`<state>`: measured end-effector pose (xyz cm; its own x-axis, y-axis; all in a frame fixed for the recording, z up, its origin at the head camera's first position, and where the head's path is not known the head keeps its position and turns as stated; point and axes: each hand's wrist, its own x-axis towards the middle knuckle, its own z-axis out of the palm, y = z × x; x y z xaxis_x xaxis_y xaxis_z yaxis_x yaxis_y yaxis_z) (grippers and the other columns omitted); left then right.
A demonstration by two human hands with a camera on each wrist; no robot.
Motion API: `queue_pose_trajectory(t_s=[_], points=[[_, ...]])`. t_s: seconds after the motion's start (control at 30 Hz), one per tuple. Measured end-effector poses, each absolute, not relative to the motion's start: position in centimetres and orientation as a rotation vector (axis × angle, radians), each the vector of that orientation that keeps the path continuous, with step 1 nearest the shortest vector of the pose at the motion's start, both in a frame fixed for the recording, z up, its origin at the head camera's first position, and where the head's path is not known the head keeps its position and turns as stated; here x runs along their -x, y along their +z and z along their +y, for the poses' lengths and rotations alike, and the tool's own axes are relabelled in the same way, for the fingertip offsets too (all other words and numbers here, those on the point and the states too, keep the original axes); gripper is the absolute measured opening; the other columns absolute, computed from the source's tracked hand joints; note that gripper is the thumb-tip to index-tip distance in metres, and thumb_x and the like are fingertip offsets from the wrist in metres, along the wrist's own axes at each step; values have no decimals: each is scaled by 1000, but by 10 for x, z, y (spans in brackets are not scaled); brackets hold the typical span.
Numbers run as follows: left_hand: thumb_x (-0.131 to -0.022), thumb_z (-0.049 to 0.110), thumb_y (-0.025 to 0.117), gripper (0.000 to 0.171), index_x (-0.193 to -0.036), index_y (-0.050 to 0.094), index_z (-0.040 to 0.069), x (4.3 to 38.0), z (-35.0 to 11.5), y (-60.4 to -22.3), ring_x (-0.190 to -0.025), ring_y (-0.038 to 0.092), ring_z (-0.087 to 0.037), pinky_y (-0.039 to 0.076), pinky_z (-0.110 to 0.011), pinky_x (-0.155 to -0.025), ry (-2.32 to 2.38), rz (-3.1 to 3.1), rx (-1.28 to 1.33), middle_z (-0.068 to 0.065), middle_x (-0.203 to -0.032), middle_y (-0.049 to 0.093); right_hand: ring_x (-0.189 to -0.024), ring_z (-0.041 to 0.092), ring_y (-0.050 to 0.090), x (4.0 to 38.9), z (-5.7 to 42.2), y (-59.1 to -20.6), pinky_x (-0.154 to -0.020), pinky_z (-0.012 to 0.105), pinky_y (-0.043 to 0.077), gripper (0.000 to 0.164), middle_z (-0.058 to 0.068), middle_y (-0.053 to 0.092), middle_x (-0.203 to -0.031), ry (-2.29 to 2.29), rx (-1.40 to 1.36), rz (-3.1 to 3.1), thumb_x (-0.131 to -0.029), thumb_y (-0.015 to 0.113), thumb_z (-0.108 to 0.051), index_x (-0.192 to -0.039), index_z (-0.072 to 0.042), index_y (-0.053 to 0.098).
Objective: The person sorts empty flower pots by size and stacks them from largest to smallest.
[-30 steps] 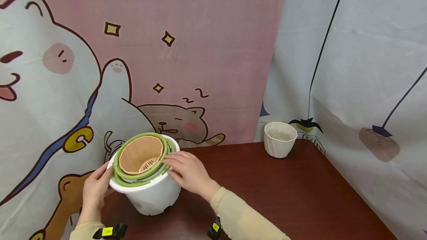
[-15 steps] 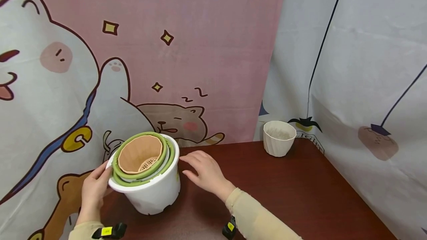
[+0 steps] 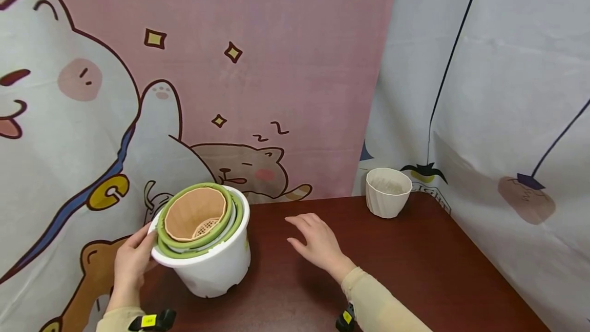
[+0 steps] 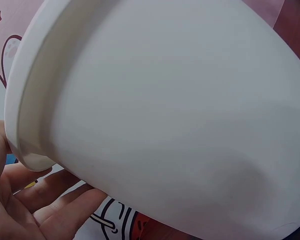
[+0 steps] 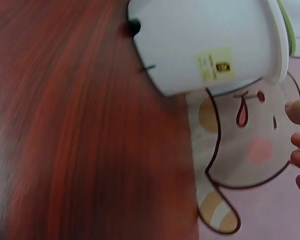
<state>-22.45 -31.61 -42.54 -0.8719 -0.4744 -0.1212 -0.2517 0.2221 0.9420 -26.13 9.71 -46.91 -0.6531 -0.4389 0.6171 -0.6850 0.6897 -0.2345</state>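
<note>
A large white flowerpot (image 3: 212,270) stands on the left of the table with smaller pots nested inside. Green-rimmed pots (image 3: 184,254) show in it, and an orange-tan pot (image 3: 186,211) with a perforated bottom is innermost. At the left side my left hand (image 3: 130,263) grips the white rim; in the left wrist view its fingers (image 4: 65,215) lie beneath the rim. My right hand (image 3: 319,244) hovers over the table to the right of the stack, apart from it, fingers loosely extended and holding nothing. Some of its fingers show at the edge of the right wrist view.
A cream fluted pot (image 3: 387,201) stands at the back right corner of the dark red wooden table (image 3: 415,260). Behind the table hang a pink cartoon cloth (image 3: 313,65) and a pale cloth (image 3: 498,91) to its right.
My right hand has let go of the nested pots' rim and moved right, away from the stack. My left hand stays on the white flowerpot's rim.
</note>
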Motion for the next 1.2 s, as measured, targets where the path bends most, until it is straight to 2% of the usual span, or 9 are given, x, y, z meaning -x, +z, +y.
queue_pose_trajectory(t_s=[0.33, 0.63, 0.93, 1.2], points=[[-99, 50, 50, 66, -152, 40, 13, 224, -317, -425, -79, 59, -2, 60, -30, -67, -1689, -2306, -687, -24, -151, 39, -109, 21, 56, 268, 143, -493, -91, 39, 53, 50, 1, 64, -118, 587, -734, -2444, -84, 81, -25, -130, -17, 63], [-99, 49, 50, 65, -152, 40, 13, 224, -316, -427, -76, 58, 0, 60, -28, -65, -1712, -2293, -689, -24, -151, 39, -108, 25, 57, 271, 187, -504, -88, 43, 54, 55, 4, 65, -117, 538, -634, -2475, -78, 85, -24, -128, -14, 64], [-99, 50, 51, 66, -152, 40, 13, 224, -316, -425, -75, 58, 1, 60, -28, -65, -1723, -2286, -687, -24, -151, 39, -108, 28, 59, 276, 230, -499, -89, 48, 53, 54, 8, 66, -119, 496, -561, -2549, -79, 84, -21, -128, -10, 64], [-98, 51, 50, 67, -152, 40, 13, 223, -315, -425, -77, 59, -1, 60, -30, -68, -1716, -2299, -688, -24, -151, 39, -107, 34, 62, 285, 262, -484, -89, 53, 52, 46, 12, 67, -119, 505, -504, -2631, -81, 82, -17, -123, -7, 66]])
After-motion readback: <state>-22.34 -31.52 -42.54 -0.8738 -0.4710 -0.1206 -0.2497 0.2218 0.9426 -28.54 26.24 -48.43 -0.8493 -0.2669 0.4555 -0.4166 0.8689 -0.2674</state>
